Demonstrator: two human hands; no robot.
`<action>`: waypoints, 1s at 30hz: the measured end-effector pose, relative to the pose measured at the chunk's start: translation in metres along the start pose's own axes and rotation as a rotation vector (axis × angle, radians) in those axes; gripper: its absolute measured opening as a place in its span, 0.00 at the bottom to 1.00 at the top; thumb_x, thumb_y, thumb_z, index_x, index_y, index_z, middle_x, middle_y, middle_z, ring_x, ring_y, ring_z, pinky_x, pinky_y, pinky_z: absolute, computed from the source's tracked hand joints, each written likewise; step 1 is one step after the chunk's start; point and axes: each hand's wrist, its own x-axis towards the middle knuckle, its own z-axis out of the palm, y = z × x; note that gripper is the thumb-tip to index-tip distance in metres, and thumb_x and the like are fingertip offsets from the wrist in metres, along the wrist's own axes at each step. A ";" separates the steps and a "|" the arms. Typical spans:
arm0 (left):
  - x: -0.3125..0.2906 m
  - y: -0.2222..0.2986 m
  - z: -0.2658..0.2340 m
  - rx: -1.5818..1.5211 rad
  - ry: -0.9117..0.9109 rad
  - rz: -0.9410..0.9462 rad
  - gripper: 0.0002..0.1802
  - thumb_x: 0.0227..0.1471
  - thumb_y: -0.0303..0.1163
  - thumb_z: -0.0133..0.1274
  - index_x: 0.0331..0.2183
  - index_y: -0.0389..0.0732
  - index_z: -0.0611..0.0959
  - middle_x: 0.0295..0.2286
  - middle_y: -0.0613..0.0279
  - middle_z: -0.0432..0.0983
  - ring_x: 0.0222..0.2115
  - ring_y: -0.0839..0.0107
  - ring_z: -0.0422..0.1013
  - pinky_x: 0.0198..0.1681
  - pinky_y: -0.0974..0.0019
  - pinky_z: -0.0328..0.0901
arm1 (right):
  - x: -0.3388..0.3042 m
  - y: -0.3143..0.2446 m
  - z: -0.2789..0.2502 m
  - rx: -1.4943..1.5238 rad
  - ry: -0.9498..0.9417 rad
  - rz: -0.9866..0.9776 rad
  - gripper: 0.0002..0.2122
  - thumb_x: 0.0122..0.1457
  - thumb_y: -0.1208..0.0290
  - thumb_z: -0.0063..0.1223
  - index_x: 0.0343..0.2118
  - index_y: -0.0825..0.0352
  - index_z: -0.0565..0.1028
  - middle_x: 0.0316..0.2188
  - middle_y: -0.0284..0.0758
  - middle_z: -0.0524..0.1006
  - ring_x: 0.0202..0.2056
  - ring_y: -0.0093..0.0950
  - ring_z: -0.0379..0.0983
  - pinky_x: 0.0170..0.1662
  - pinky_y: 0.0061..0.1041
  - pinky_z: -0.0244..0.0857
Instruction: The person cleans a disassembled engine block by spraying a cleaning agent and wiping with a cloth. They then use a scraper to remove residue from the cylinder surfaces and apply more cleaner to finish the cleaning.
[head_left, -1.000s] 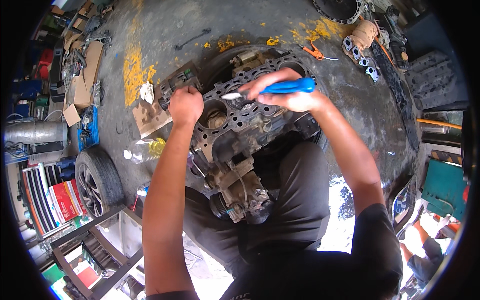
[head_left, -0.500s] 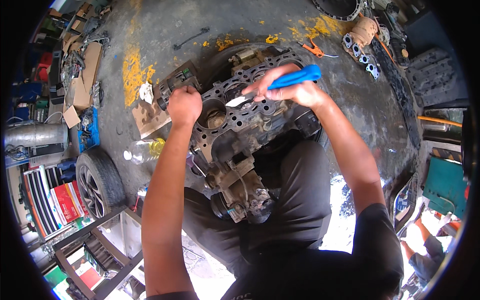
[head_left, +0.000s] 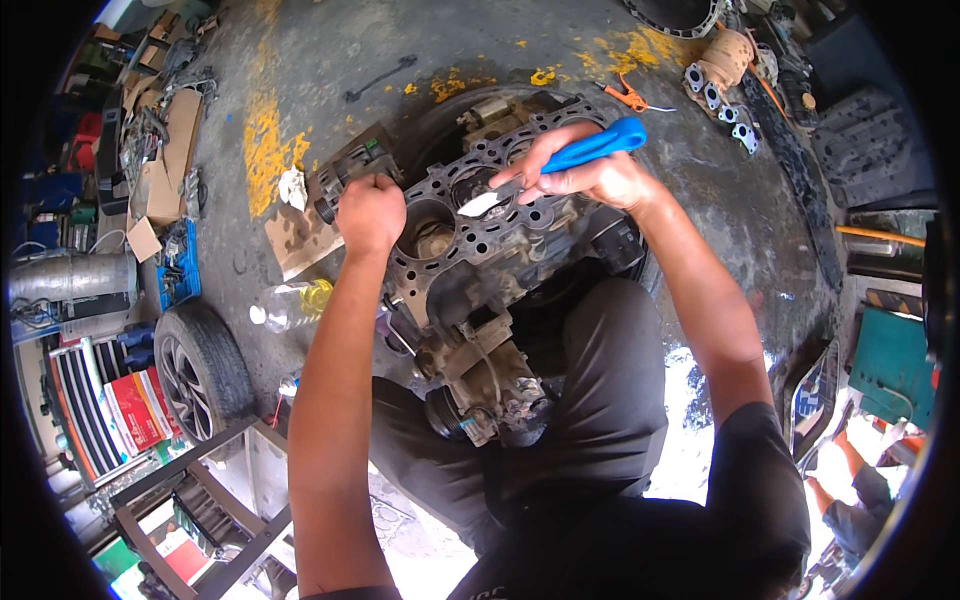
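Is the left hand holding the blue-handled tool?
No, the right hand grips the blue-handled tool above the engine block.

Left hand point(head_left: 371, 214) in tight fist, knuckles far; left arm point(head_left: 335, 400) almost straight from near edge. Right hand point(head_left: 595, 178) slightly farther, fingers curled gripping, right arm point(head_left: 695, 270) bent.

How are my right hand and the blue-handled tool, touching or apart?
Touching: the head view shows the right hand closed around the blue-handled tool.
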 end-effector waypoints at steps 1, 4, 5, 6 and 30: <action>0.000 0.001 0.000 -0.002 -0.006 -0.004 0.20 0.54 0.39 0.43 0.32 0.37 0.86 0.35 0.40 0.80 0.40 0.42 0.75 0.49 0.48 0.68 | 0.000 -0.004 0.000 0.013 0.035 0.031 0.07 0.54 0.76 0.64 0.34 0.71 0.80 0.37 0.43 0.81 0.52 0.48 0.75 0.50 0.41 0.77; 0.000 0.000 0.001 -0.010 -0.004 -0.009 0.20 0.54 0.39 0.43 0.31 0.37 0.86 0.35 0.40 0.80 0.40 0.42 0.76 0.48 0.48 0.68 | 0.009 -0.009 0.001 -0.019 0.097 0.089 0.08 0.54 0.74 0.64 0.34 0.71 0.80 0.39 0.45 0.81 0.52 0.47 0.75 0.51 0.41 0.76; 0.001 -0.001 0.002 -0.013 0.000 -0.010 0.20 0.54 0.39 0.43 0.31 0.37 0.86 0.35 0.40 0.80 0.40 0.42 0.76 0.48 0.48 0.68 | 0.008 -0.006 -0.001 -0.032 0.054 0.067 0.07 0.54 0.74 0.64 0.34 0.71 0.80 0.40 0.46 0.81 0.52 0.47 0.76 0.51 0.41 0.76; 0.001 -0.001 0.001 -0.015 -0.001 -0.008 0.20 0.54 0.39 0.43 0.31 0.37 0.86 0.35 0.40 0.80 0.40 0.42 0.76 0.48 0.48 0.68 | 0.005 -0.002 -0.005 -0.044 0.009 0.046 0.07 0.54 0.74 0.64 0.34 0.71 0.80 0.40 0.47 0.81 0.52 0.47 0.76 0.51 0.41 0.75; 0.001 -0.002 0.003 -0.019 -0.002 0.000 0.19 0.55 0.37 0.44 0.31 0.37 0.86 0.36 0.41 0.80 0.40 0.42 0.76 0.49 0.49 0.69 | -0.036 0.058 0.112 -1.030 0.719 -0.342 0.12 0.53 0.84 0.60 0.41 0.66 0.79 0.34 0.42 0.82 0.42 0.37 0.82 0.45 0.31 0.75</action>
